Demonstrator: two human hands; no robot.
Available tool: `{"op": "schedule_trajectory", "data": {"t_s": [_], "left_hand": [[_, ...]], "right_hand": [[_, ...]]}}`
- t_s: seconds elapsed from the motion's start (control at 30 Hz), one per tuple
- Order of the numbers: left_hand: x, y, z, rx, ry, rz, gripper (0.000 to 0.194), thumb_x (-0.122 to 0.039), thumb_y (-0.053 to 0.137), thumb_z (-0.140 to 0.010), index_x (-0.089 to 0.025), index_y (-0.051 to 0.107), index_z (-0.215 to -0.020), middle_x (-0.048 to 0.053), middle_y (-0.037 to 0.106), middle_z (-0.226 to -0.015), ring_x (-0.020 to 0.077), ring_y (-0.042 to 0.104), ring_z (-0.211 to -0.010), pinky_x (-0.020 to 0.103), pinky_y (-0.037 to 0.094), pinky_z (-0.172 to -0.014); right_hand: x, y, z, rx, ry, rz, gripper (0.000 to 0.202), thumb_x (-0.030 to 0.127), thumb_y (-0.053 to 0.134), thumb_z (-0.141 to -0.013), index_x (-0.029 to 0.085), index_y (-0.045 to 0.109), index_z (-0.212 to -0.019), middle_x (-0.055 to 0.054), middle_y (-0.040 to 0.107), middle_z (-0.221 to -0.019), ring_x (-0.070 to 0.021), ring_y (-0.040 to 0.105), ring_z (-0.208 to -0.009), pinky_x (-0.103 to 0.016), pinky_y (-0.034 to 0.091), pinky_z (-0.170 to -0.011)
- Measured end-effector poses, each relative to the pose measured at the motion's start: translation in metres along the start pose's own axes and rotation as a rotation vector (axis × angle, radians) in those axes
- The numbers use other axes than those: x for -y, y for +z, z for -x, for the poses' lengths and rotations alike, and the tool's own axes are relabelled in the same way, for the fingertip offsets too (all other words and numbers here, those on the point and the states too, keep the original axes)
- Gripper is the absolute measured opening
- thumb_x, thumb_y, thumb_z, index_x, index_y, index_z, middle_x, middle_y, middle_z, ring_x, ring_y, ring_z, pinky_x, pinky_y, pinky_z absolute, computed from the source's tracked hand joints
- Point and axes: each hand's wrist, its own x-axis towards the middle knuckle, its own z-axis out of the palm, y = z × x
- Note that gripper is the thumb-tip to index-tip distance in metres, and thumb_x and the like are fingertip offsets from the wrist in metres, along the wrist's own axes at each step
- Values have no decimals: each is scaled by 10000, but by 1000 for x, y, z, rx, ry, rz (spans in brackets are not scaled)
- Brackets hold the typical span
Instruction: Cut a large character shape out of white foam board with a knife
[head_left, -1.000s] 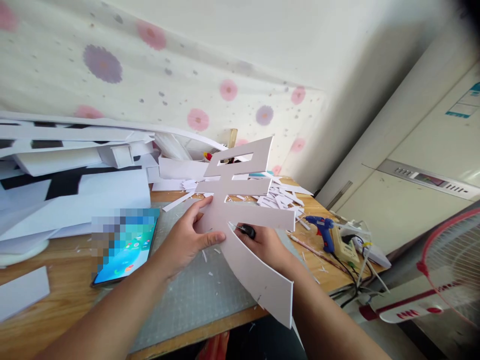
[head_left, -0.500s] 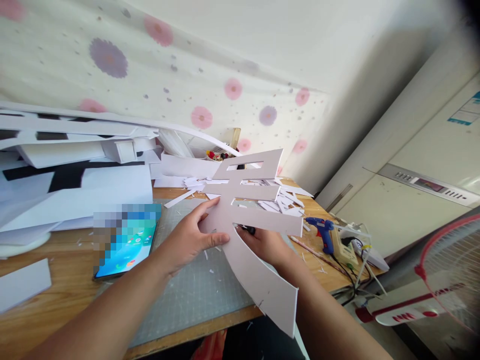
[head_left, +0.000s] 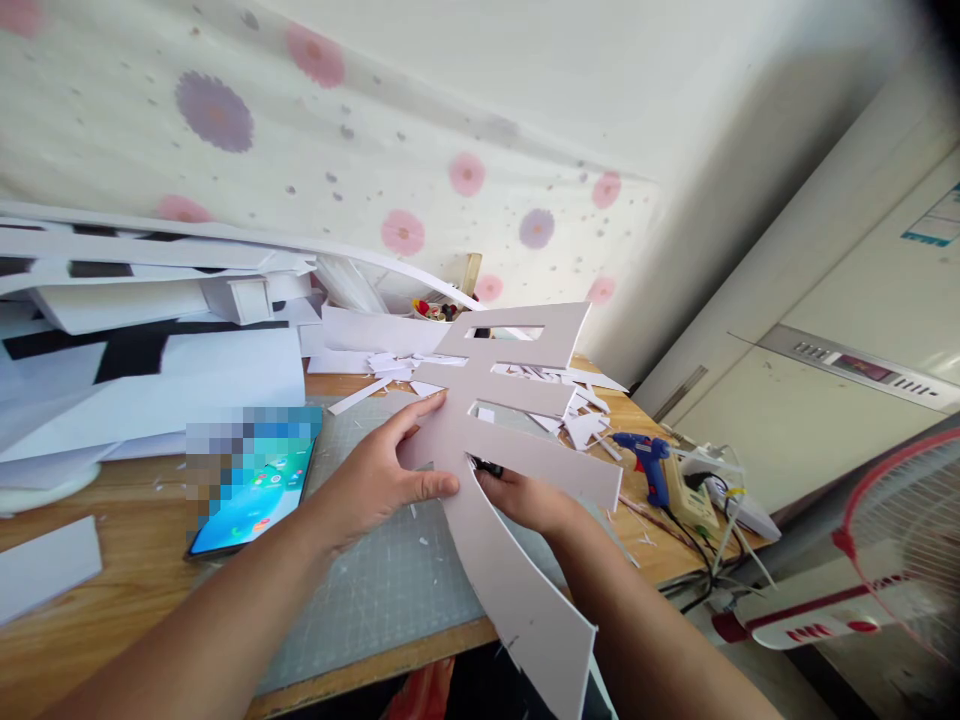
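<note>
A white foam board cutout (head_left: 517, 440), shaped with several bars, slots and a long curved tail, is held up tilted over the green cutting mat (head_left: 360, 600). My left hand (head_left: 405, 465) grips its left edge, thumb on the near face and fingers wrapped behind. Partly behind the cutout, my right hand (head_left: 525, 495) is closed around a small dark object (head_left: 489, 467) at the notch beside the tail. Most of that object and the right fingertips are hidden, so its kind does not show.
A lit tablet (head_left: 262, 490) leans left of the mat. White board scraps (head_left: 585, 420) litter the far table. At right lie a blue glue gun (head_left: 646, 462) and a power strip (head_left: 694, 500) with cables. A fan (head_left: 907, 540) and a fridge (head_left: 825, 300) stand beyond. Rolled sheets (head_left: 210, 390) fill the back left.
The cutout has tilted and shifted slightly to the right, its tail dropping lower. My right hand has moved down a little with the dark object; my left hand keeps its grip.
</note>
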Motion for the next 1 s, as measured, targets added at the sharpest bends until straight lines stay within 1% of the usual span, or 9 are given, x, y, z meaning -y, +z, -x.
{"op": "schedule_trajectory", "data": {"t_s": [0.13,0.23,0.3,0.43,0.53,0.6,0.7,0.8,1.0], "left_hand": [[0,-2,-1,-6,23,12,935,-475,865,-623,-314,456,-1448,88,501,-1463,361,443,-1355,459,412,-1090],[1,-5,-2,-52,18,14,955,-473,861,-633,-309,423,-1465,101,522,-1425,363,470,-1322,468,422,-1071],[1,-7,-2,-51,4,33,968,-469,861,-638,-309,401,-1475,104,558,-1364,356,511,-1276,462,440,-1046],[1,-7,-1,-25,-12,81,961,-454,858,-651,-319,383,-1476,88,604,-1255,330,555,-1217,419,482,-984],[0,-5,-1,-32,-22,97,961,-457,858,-651,-324,379,-1474,73,620,-1204,319,579,-1183,400,494,-961],[-1,-4,-1,-44,-30,99,970,-468,860,-643,-313,383,-1473,72,624,-1192,319,587,-1171,398,495,-960],[-2,-3,-1,-46,-41,99,994,-477,864,-631,-299,377,-1479,72,626,-1195,315,590,-1168,396,495,-965],[-2,-3,-1,-15,-47,107,985,-472,859,-644,-316,367,-1482,60,624,-1205,301,583,-1183,380,501,-960],[1,-5,-2,-4,-50,85,964,-475,848,-660,-332,365,-1482,61,594,-1256,302,554,-1218,397,481,-993]], "right_hand": [[5,-2,3,-46,9,-11,173,302,502,-947,247,665,-962,-25,745,-976,-206,687,-900,-366,551,-848],[11,-3,6,-51,0,-86,184,337,522,-932,216,631,-849,-25,709,-851,-195,669,-821,-330,553,-768],[13,-5,9,-69,27,-110,201,350,530,-925,210,617,-811,-22,690,-799,-193,662,-794,-325,553,-743],[15,-7,13,-183,41,-71,176,320,520,-930,225,659,-978,-51,735,-978,-225,684,-960,-370,555,-847],[13,-3,11,-225,65,14,182,284,524,-925,226,677,-1005,-67,752,-1017,-245,691,-980,-409,550,-875],[12,0,9,-225,80,49,183,276,528,-924,214,688,-988,-84,754,-1030,-258,697,-957,-434,551,-868],[12,2,6,-233,78,81,208,273,540,-922,208,692,-1048,-99,747,-1093,-278,690,-1011,-462,539,-903],[12,2,3,-221,66,111,240,265,526,-933,215,698,-1093,-97,746,-1117,-289,678,-1073,-455,537,-919],[8,2,1,-190,59,145,244,241,534,-924,227,708,-1094,-82,753,-1104,-282,689,-1053,-443,551,-904]]}}
